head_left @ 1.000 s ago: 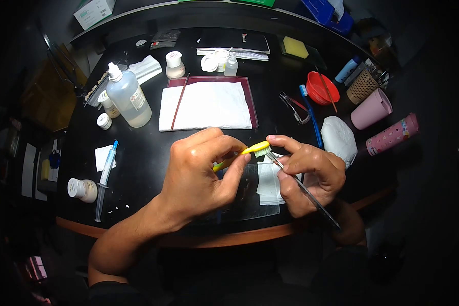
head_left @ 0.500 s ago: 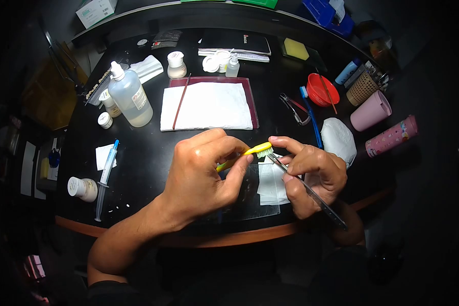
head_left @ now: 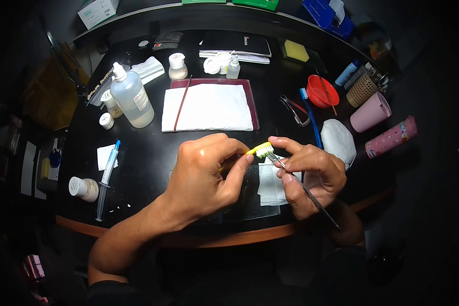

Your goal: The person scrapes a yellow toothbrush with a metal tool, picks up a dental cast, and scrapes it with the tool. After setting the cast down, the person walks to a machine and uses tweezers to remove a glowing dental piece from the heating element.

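Between thumb and fingers, my left hand (head_left: 204,173) pinches a yellow toothbrush (head_left: 263,149) with pale bristles. Most of its handle is hidden behind that hand. My right hand (head_left: 316,176) is closed on slim metal tweezers (head_left: 317,202), whose tips meet the bristles. The right index fingertip rests at the end of the brush head. Beneath the hands lie a folded white tissue (head_left: 271,186) and a clear sheet (head_left: 239,208).
A white towel (head_left: 209,107) with a thin brush (head_left: 182,104) lies ahead. Left are a squeeze bottle (head_left: 132,97), a syringe (head_left: 106,176) and a jar (head_left: 83,188). Right are a red bowl (head_left: 319,94), a blue toothbrush (head_left: 313,120) and a pink cup (head_left: 371,112).
The toothbrush has rolled slightly, so its bristles face me more. The tweezers have turned edge-on, with their rear end a little further left. Both hands stay nearly in place.
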Demonstrator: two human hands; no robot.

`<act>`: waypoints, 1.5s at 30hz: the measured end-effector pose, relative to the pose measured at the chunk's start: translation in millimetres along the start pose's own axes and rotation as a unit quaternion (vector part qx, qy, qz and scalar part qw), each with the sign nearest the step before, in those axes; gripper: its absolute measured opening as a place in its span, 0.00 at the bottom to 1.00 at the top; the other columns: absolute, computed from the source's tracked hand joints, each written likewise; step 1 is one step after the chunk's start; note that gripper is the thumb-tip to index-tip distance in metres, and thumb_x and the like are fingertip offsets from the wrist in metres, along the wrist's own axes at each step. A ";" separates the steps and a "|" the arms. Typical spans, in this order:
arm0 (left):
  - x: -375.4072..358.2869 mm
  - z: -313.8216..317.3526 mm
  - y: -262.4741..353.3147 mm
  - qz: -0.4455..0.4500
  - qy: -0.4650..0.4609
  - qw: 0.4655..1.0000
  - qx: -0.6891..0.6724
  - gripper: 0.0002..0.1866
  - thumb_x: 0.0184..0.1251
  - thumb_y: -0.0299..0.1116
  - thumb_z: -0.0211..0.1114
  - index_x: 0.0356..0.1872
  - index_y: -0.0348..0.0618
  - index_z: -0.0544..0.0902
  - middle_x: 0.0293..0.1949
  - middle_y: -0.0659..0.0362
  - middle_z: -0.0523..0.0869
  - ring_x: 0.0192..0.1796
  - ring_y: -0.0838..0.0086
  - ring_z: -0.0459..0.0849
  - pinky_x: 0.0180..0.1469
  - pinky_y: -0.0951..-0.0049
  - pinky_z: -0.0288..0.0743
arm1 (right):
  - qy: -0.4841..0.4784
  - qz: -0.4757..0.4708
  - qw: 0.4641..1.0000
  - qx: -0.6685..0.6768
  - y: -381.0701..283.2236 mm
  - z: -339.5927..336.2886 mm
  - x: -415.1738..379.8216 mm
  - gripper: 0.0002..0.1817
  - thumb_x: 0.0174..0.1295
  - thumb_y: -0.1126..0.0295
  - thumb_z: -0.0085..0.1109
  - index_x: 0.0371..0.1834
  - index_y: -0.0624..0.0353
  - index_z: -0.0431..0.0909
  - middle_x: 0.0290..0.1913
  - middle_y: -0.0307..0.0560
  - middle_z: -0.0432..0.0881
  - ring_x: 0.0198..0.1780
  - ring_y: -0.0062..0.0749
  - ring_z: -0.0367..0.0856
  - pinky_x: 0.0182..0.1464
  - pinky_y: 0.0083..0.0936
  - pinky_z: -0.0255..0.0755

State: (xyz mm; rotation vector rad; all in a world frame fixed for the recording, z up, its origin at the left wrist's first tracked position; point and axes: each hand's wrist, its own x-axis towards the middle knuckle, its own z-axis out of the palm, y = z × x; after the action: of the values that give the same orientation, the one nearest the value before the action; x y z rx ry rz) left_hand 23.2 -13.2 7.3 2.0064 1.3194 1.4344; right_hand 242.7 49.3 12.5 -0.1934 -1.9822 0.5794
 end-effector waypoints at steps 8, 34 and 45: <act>0.5 -0.9 0.2 -0.003 -0.006 1.000 -0.001 0.03 0.66 0.21 0.76 0.38 0.33 0.92 0.24 0.56 0.86 0.22 0.78 0.80 0.23 0.74 0.65 | -0.017 -0.018 1.000 -0.010 1.6 -0.2 3.8 0.09 0.56 0.87 0.61 0.40 0.70 0.83 0.29 0.49 0.87 0.29 0.30 0.89 0.62 0.55 0.88; -0.4 -3.1 1.7 -0.010 -0.035 0.999 0.001 0.03 0.67 0.21 0.74 0.38 0.31 0.92 0.25 0.53 0.88 0.22 0.74 0.83 0.25 0.73 0.69 | -0.010 -0.007 1.000 -0.017 3.0 1.2 1.4 0.08 0.54 0.89 0.65 0.35 0.67 0.82 0.29 0.49 0.85 0.28 0.28 0.87 0.59 0.53 0.91; -0.2 -3.0 2.0 -0.010 -0.035 0.999 0.002 0.03 0.67 0.21 0.75 0.38 0.32 0.92 0.25 0.53 0.87 0.22 0.75 0.83 0.25 0.73 0.68 | -0.001 -0.010 1.000 -0.027 4.1 3.2 1.7 0.09 0.54 0.89 0.65 0.36 0.68 0.82 0.29 0.49 0.85 0.28 0.29 0.87 0.58 0.51 0.92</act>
State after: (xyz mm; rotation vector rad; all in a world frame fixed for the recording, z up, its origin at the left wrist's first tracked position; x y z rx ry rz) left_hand 21.5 -15.0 10.0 2.0215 1.3089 1.3421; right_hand 238.7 52.5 10.8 -0.2067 -2.0011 0.5142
